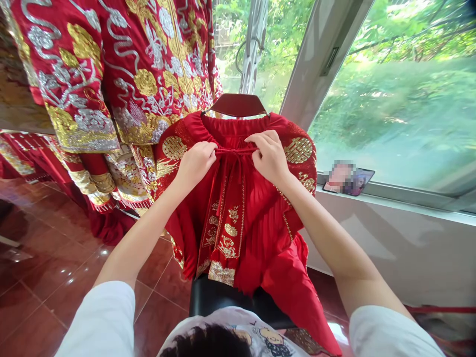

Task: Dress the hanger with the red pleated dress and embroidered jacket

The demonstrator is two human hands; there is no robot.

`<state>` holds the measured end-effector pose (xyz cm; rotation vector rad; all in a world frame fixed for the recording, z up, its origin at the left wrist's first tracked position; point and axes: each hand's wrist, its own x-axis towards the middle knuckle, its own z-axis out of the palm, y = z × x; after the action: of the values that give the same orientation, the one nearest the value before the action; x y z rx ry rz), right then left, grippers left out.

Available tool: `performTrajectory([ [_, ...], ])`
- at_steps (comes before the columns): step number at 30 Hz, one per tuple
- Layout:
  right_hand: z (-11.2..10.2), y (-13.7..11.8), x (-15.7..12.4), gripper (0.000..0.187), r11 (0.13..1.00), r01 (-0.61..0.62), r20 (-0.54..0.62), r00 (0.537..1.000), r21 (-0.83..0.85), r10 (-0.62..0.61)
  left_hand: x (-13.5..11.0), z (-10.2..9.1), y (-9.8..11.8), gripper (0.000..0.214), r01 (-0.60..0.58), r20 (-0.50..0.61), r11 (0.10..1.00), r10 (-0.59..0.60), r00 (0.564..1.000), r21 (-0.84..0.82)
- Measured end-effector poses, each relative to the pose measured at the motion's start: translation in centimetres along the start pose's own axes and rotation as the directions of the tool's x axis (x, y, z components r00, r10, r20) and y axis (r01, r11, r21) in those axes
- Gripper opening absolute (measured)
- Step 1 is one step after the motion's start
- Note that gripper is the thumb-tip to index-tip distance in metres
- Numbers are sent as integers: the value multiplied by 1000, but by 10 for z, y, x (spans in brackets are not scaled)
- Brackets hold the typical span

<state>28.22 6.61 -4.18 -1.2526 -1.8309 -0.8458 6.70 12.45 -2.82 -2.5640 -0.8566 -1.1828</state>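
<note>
Hands are seen level at the waistband of a red pleated skirt (245, 218), which is hung from a dark wooden hanger (238, 104) in front of the window (390, 99). The drawstring (233, 150) is stretched sideways between them, its long axis running left to right across the gathered waist, with the knot sitting midway and loose ends dropping down the front. The left hand (196, 162) is curled, its fingers pinched on the cord's left part; the right hand (268, 154) is bent over the cord's right part, fingertips pressed together on it. Neither hand is placed nearer the knot, as far as can be told. The skirt is draped downward over a dark seat back (219, 297), gold embroidered panels laid down its centre, round gold emblems set at both hips. An embroidered red jacket (122, 74) is hung just beside it on the left, and a phone (347, 178) is laid on the window sill (409, 203)
</note>
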Motion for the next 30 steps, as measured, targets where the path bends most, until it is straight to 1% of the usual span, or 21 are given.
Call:
performTrajectory([
  [2,0,2,-1,34,998,66,18,998,-9,-66,0,0,-1,21,-12,21,1000,11,1000,17],
  [4,1,1,-2,35,995,94,13,995,-12,-94,-1,0,-1,22,-18,39,999,16,999,43],
  [8,-1,-1,-6,42,998,42,-87,996,48,-37,-3,0,-2,27,-17,25,997,15,1000,74],
  [10,-3,0,-8,41,997,57,-84,995,50,-52,-5,-2,-5,27,-59,43,991,54,998,122],
  [12,-5,2,-10,39,996,83,-53,995,37,-81,-7,-6,-8,26,-139,90,970,123,988,199],
  [14,-8,4,-11,38,994,86,-40,996,61,-83,-8,-9,-12,25,-204,125,946,177,976,253],
  [16,-11,3,-11,36,989,49,-70,997,138,-40,-8,-9,-14,25,-204,94,954,188,978,221],
  [18,-14,-1,-10,31,962,-42,-117,990,268,76,-8,-6,-13,23,-142,-9,987,143,990,73],
  [19,-16,-4,-10,28,927,-110,-121,979,360,163,-7,-4,-11,22,-100,-68,994,97,993,-37],
  [20,-17,-8,-9,26,865,-187,-98,960,466,261,-5,-1,-8,20,-53,-117,985,35,993,-161],
  [21,-18,-11,-8,25,774,-262,-50,934,577,354,-3,1,-4,18,-1,-145,955,-44,988,-296],
  [22,-19,-15,-7,26,658,-328,18,902,678,432,0,3,0,16,58,-145,898,-134,980,-437],
  [23,-19,-18,-5,25,532,-378,88,867,758,491,3,4,3,15,123,-109,809,-225,968,-574],
  [24,-20,-20,-4,24,411,-410,151,833,814,532,7,5,7,15,194,-38,690,-306,951,-697],
  [25,-20,-22,-2,22,305,-429,203,802,850,561,11,4,10,15,264,54,550,-368,928,-792],
  [26,-20,-23,0,20,210,-438,248,775,874,581,14,3,12,16,326,149,406,-410,900,-854],
  [27,-21,-23,3,18,118,-440,292,750,890,594,17,2,14,15,374,233,281,-430,872,-884],
  [28,-21,-23,5,16,24,-436,336,726,899,601,19,0,16,13,406,293,190,-439,849,-894],
  [29,-22,-22,8,13,-73,-427,381,701,901,603,20,-1,17,9,421,323,138,-445,835,-897],
  [30,-22,-21,10,10,-165,-413,423,676,896,603,20,-1,18,4,422,326,127,-452,830,-898],
])
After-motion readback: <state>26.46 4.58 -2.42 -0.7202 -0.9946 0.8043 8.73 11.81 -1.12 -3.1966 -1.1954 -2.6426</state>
